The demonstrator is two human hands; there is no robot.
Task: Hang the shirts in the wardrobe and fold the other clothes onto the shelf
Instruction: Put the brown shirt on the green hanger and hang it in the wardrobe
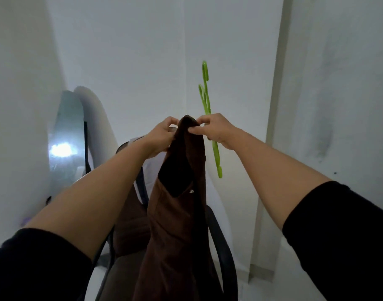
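A dark brown shirt (177,213) hangs straight down in front of me, held up by its top edge. My left hand (162,135) pinches the top of the fabric from the left. My right hand (216,131) pinches it from the right and also holds a bright green plastic hanger (208,101), which sticks up above the fist and down below it, edge-on to me. The shirt has a black patch or inner lining showing near its upper part.
Below the shirt stands a black-framed chair (223,246) with another brown garment (132,218) and a white cloth (151,168) on it. A mirror (66,135) leans against the left wall. White walls and a pale vertical post (275,105) at right.
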